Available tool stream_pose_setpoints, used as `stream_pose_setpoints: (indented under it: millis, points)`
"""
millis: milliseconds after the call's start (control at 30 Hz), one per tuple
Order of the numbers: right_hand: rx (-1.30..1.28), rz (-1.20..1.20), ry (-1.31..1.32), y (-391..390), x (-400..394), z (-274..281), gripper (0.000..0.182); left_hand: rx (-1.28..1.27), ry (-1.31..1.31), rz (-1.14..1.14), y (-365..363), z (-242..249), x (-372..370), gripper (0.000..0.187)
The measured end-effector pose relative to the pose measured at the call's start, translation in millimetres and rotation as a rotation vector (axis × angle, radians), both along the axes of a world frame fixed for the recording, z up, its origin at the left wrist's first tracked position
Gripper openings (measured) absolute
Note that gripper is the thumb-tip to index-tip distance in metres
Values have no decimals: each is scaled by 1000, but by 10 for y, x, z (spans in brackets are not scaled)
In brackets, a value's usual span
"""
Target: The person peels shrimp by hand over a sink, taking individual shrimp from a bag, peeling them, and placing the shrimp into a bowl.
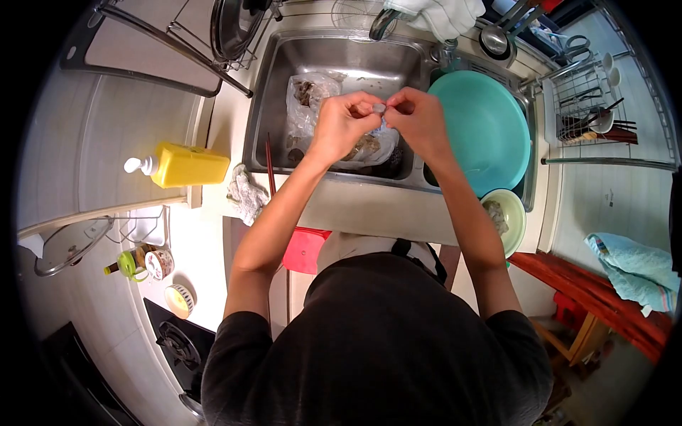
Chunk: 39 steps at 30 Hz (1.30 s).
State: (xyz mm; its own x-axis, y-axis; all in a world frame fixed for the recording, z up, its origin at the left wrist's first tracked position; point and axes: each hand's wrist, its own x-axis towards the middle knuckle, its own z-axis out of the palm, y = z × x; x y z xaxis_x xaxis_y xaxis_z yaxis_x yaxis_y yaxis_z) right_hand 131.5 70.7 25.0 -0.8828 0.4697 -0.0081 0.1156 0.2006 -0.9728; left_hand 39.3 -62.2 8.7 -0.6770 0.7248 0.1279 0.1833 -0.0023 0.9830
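Over the sink (258,145), my left hand (346,122) and my right hand (418,122) meet fingertip to fingertip. Pinched between them is a small greyish, translucent shrimp (379,108), partly covered by the fingers. Below lies a crumpled clear plastic bag (312,84) in the basin, with brownish bits in and around it. To the right, a large turquoise basin (482,128) rests over the second bowl of the sink. A pale green bowl (517,226) at the counter's front right corner holds several greyish pieces like the one in my fingers.
A faucet (383,25) and a white cloth (444,15) are behind the sink. Left of it are reddish chopsticks (270,165), a crumpled rag (246,195) and a yellow pump bottle (190,165). A dish rack (586,99) with utensils hangs at right.
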Motion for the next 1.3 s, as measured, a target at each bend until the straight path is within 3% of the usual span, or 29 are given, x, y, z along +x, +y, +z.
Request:
stream_pose_setpoints:
  millis: [100,167,267,333,367,433,833,1067,1167,1300]
  points:
    - [19,7,28,16,20,-17,8,57,-165,-30,-18,2,-51,19]
    - [-5,2,60,61,20,-61,7,120,-413,-22,-46,78,-101,20]
    - [6,21,105,98,19,-91,7,96,-400,-30,-58,144,-125,21]
    - [254,-72,200,60,22,143,8,83,-373,-34,-61,135,-123,21]
    - [253,-72,199,62,19,234,8,72,-346,-40,-61,128,-120,20]
    - [502,47,205,64,23,351,10,78,-337,-52,-62,99,-123,20]
    - [889,28,348,-70,-105,132,15,65,-247,-103,-61,117,-114,20]
    - [855,-12,398,-70,-112,95,14,60,-237,-152,-42,124,-160,15]
    - [646,15,373,-61,-74,125,12,62,-243,-149,-35,80,-195,14]
    - [141,71,121,27,-45,103,11,9,-216,-149,-51,93,-204,14]
